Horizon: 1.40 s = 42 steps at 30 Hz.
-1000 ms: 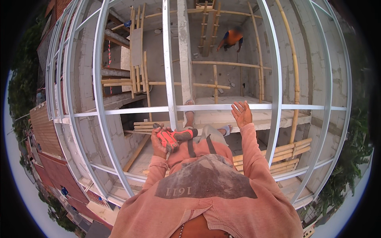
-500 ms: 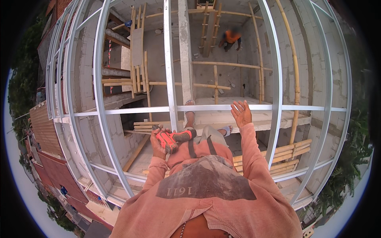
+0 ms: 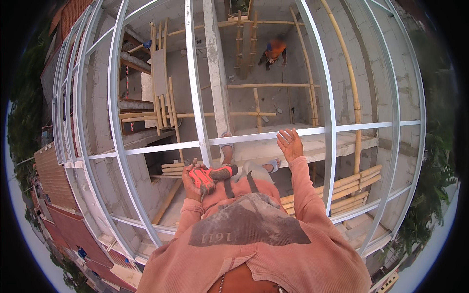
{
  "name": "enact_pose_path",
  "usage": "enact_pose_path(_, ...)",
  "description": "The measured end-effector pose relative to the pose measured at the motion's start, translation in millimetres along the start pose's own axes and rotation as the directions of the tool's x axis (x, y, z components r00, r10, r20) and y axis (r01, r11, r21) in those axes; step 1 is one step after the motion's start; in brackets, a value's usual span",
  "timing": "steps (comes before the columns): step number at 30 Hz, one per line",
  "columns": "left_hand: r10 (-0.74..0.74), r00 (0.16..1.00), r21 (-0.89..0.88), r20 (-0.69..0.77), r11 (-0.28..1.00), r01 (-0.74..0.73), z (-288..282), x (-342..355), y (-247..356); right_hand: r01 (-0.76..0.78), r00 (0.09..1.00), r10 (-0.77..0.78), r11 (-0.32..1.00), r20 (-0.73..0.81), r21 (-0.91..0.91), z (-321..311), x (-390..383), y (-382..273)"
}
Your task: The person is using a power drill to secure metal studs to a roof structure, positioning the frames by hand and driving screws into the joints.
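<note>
Curling fingers snugly, left hand [image 3: 189, 183] clasps red-and-black power drill [image 3: 205, 179] by its body, handle pointing right, in front of waist; silvery lengthwise beam [image 3: 197, 97] just beyond, meeting crossbar [image 3: 244, 139]; co-worker [image 3: 276, 50] in orange well below; right hand [image 3: 291, 145] spread wide, nothing in it, overlapping crossbar, touching or not, cannot tell; bamboo poles [image 3: 351, 182] bundled farther right

Left fingers [image 3: 187, 173] grip a drill [image 3: 204, 178]; right fingers [image 3: 289, 137] spread over a bar [image 3: 254, 137], a person [image 3: 274, 50] well below and beyond them.
</note>
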<state>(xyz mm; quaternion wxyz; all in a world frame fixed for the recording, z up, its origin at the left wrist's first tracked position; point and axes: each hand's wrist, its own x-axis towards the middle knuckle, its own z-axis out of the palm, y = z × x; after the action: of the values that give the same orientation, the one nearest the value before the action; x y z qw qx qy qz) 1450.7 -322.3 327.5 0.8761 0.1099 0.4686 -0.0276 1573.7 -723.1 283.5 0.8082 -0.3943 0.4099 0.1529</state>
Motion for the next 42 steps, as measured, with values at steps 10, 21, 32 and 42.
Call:
enact_pose_path(10,0.072,0.997,-0.001,0.040,0.997,-0.072,-6,-9,-7,-0.064,0.953,-0.022,0.960,0.304,0.271,115,-30,-29)
enact_pose_path(21,0.258,0.965,-0.250,0.038,0.938,-0.241,-27,-45,-21,-0.904,0.169,0.286,0.426,0.943,0.033,248,-263,-47)
enact_pose_path(32,0.176,0.953,-0.013,0.248,0.984,-0.178,70,-73,-11,0.298,0.848,0.069,0.757,0.525,-0.581,193,-144,-28)
enact_pose_path(42,-0.202,0.734,0.741,0.648,0.390,-0.547,137,-102,-22,0.726,0.432,0.363,0.403,0.825,-0.557,237,-163,-109)
